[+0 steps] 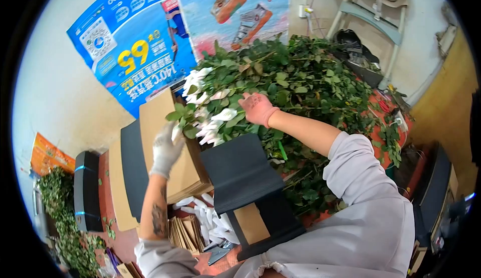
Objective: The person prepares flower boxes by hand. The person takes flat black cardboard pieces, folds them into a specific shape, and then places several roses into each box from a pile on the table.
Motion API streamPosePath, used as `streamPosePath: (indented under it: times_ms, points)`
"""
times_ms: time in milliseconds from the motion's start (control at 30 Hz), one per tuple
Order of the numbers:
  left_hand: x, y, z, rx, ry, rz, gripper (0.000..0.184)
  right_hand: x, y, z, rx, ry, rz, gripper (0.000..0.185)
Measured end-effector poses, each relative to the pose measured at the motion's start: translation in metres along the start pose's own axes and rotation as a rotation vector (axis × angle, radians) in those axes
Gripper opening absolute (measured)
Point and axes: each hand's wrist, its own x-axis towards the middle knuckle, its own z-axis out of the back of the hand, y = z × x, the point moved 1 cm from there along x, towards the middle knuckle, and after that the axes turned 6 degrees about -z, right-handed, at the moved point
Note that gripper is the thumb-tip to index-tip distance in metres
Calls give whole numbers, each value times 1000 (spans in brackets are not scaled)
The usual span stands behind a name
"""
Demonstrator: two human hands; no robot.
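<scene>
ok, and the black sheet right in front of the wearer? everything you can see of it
The black sheet looks like stiff, finely ribbed card or plastic, matte, with a crease across its upper panel. That panel slants over a darker lower part reaching toward the wearer's clothing. A flat brown piece shows against the lower part, just below the panel's edge. Leafy stems lie to its right, white sleeve-like pieces to its left. Neither hand touches it. Whether both black parts are one piece, I can't tell.

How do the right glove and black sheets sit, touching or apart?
Apart: the head view shows leaves between the right glove and the black sheets.
</scene>
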Motion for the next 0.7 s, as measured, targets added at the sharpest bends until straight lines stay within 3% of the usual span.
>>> streamPosePath:
  times_ms: [33,67,133,167,233,267,333,400,433,467,500,533,600,667,700]
  points:
    - [11,26,-16,48,96,106,63,-7,0,15,51,158,-12,30]
    - [15,66,-49,109,151,168,71,-12,-5,3,-95,-12,81,45]
    - [27,84,-77,253,221,222,75,-25,-6,24,-84,133,141,56]
    - [30,85,-83,249,217,208,75,-34,-9,25,-69,26,206,53]
    - [38,73,-85,136,373,405,58,-53,-23,15,-11,-190,299,45]
    - [40,69,-84,131,376,404,58,-62,-29,13,-5,-344,353,43]
    - [44,64,-74,-2,369,300,39,-75,-24,58,-22,-190,300,41]
    - [54,48,-38,-307,312,202,22,-78,-34,57,-55,-288,344,44]
    - [63,51,-27,-609,408,351,14,-82,-33,64,-57,-296,327,45]
    - [69,56,-16,-867,467,358,17,-90,-29,79,-59,-301,304,47]
    - [73,27,13,-1141,488,450,21,-89,-25,96,-72,-138,201,50]
    - [78,19,30,-1133,504,519,24,-81,-28,110,-89,26,99,53]
    - [78,37,34,-1203,495,525,23,-80,-86,98,113,-723,94,41]
    - [70,68,31,-530,451,-319,23,-92,-141,161,434,-826,-267,46]
    - [64,52,40,-381,362,-480,20,-99,-177,181,442,-1024,-451,45]
